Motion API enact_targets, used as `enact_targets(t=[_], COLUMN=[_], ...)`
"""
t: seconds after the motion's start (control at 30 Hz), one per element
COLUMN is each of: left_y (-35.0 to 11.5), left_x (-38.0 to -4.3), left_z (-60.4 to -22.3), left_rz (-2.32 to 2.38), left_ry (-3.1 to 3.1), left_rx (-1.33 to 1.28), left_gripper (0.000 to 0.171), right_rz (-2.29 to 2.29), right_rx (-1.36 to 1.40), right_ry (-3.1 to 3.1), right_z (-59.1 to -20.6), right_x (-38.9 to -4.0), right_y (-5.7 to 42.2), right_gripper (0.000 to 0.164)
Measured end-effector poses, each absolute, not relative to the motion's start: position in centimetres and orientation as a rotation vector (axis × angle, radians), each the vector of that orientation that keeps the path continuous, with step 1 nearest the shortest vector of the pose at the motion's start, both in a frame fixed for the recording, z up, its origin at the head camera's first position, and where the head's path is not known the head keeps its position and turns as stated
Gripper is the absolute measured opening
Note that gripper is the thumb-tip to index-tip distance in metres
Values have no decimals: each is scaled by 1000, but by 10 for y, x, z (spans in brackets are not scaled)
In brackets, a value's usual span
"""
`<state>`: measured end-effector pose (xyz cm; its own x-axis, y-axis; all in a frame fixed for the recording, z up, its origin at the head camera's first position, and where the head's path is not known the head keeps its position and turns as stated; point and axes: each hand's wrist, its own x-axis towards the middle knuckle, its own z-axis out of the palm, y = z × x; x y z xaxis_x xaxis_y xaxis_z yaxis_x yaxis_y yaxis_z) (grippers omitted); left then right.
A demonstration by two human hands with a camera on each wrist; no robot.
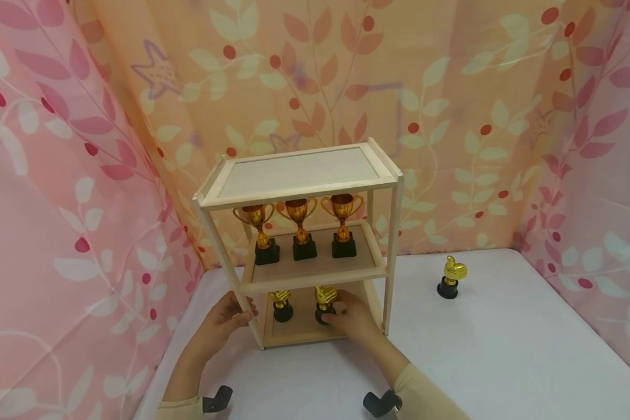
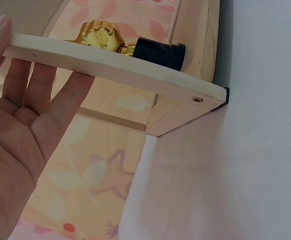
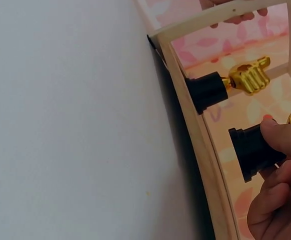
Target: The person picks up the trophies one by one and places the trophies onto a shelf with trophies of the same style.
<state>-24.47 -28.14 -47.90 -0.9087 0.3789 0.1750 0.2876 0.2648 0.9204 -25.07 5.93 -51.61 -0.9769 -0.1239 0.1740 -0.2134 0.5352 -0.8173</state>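
A pale wooden three-tier rack (image 1: 315, 286) stands on the white cloth. My left hand (image 1: 221, 324) grips its front left post (image 2: 110, 64), thumb on one side and fingers on the other in the left wrist view. Inside the bottom tier, my right hand (image 1: 356, 318) pinches a gold thumbs-up trophy (image 1: 324, 296) by its black base (image 3: 251, 151). To the left of it, a second thumbs-up trophy (image 1: 282, 306) stands upright on the same tier. Part of the held trophy's gold top is cut off at the right wrist view's edge.
Three gold two-handled trophy cups (image 1: 300, 230) stand in a row on the middle tier, under the top panel (image 1: 301, 172). Another thumbs-up trophy (image 1: 450, 277) stands on the cloth (image 1: 483, 350) right of the rack. Floral curtains (image 1: 451, 116) surround the table.
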Motion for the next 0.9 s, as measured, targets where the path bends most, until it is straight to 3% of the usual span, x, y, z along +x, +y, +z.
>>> enact_targets(t=[0.37, 0.67, 0.9], left_y=[-280, -280, -280], left_x=[-245, -244, -244], left_z=[-479, -478, -477], left_rz=[1774, 1768, 1741], left_ry=[2399, 2395, 2423], left_rx=[649, 671, 630], left_gripper=[33, 30, 37], right_rz=[1433, 1459, 1492], right_rx=[241, 214, 214], right_ry=[-2670, -2712, -2713], right_z=[-526, -532, -534], right_x=[-269, -281, -285], right_y=[49, 45, 40], right_gripper=[61, 48, 56])
